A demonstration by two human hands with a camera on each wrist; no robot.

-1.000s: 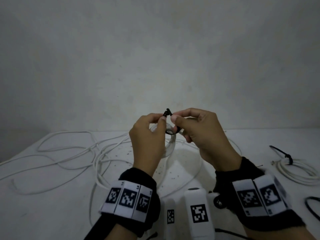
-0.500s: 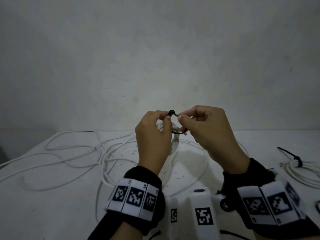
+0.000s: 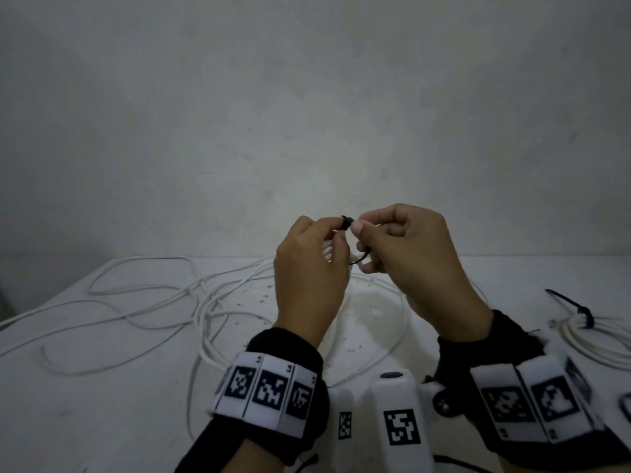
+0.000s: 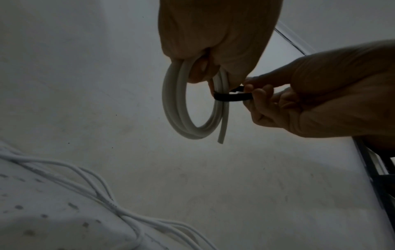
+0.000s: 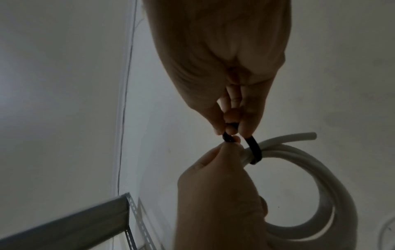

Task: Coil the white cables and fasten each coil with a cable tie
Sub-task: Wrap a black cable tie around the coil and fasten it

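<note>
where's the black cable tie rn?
Head view centre: black cable tie looped round the white coil, pinched between left hand and right hand above the table.

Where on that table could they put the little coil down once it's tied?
The barest patch of table is at the near left, in front of the loose white cables. A smaller gap lies between the right hand and the tied coil. The middle, under both hands, is crowded with cable loops, as is the far left.
</note>
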